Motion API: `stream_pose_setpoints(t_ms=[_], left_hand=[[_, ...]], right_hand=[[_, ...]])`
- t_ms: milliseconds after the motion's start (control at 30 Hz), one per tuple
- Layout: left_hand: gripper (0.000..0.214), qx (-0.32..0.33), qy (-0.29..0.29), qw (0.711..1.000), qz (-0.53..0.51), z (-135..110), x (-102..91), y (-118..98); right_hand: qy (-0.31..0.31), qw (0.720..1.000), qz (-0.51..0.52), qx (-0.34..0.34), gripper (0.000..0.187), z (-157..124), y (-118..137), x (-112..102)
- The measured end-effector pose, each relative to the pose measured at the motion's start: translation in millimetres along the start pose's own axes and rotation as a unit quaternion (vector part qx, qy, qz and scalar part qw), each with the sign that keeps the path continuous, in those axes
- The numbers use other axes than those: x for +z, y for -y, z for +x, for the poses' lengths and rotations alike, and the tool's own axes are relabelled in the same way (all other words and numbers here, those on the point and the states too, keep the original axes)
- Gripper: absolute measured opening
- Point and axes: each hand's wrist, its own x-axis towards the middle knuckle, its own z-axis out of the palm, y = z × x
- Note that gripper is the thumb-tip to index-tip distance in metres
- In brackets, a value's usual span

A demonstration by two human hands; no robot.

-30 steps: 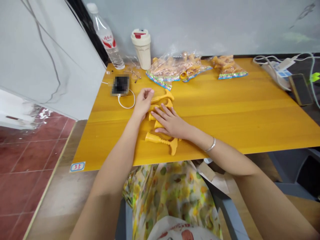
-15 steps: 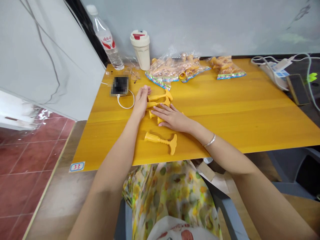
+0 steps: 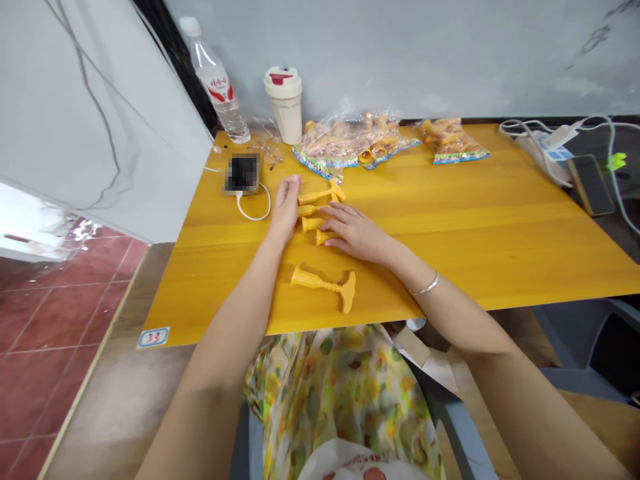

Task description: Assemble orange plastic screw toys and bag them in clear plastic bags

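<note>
Lying open and empty, the left hand point(image 3: 285, 210) and right hand point(image 3: 356, 233) flank yellow pieces point(image 3: 320, 195); a careless brush could scatter them.

1. The left hand point(image 3: 286, 210) stands on its edge on the orange-yellow wooden table point(image 3: 450, 257), fingers together and holding nothing, just beside a row of ribbed yellow plastic pieces point(image 3: 313, 224).
2. The right hand point(image 3: 356, 233) lies palm down with its fingertips over the row, at the ends of the pieces.
3. Nearer the person, below both hands, one more yellow piece point(image 3: 321, 283) lies apart on the table.
4. Beyond the left hand is a white cable point(image 3: 255, 210) running to a blurred phone point(image 3: 243, 173).
5. Beyond both hands are clear plastic bags of yellow pieces point(image 3: 350, 143) - the right hand is the nearer to them.
</note>
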Motion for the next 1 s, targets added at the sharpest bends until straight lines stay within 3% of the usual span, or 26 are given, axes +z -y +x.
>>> stream_pose_setpoints(t_ms=[200,367,533,667,1000], left_hand=[[0.043,-0.007,0.009,1.000,-0.013,-0.6,0.6,-1.7],[0.043,-0.011,0.012,1.000,-0.011,-2.7,-0.2,-5.7],[0.047,-0.015,0.021,0.999,0.022,-2.4,-2.6,-6.2],[0.050,-0.017,0.025,0.999,0.021,-1.6,-2.7,-4.2],[0.060,-0.004,0.033,0.999,0.011,4.4,-3.5,10.3]], right_hand=[[-0.027,0.999,0.019,-0.043,0.031,7.0,14.9,14.9],[-0.069,0.995,0.050,-0.059,0.051,3.2,29.7,12.1],[0.030,0.988,0.063,-0.137,0.073,-9.7,55.7,7.8],[0.078,0.990,0.048,-0.105,0.083,-10.9,55.8,10.2],[0.061,0.998,0.017,-0.015,0.095,-6.6,18.5,4.9]])
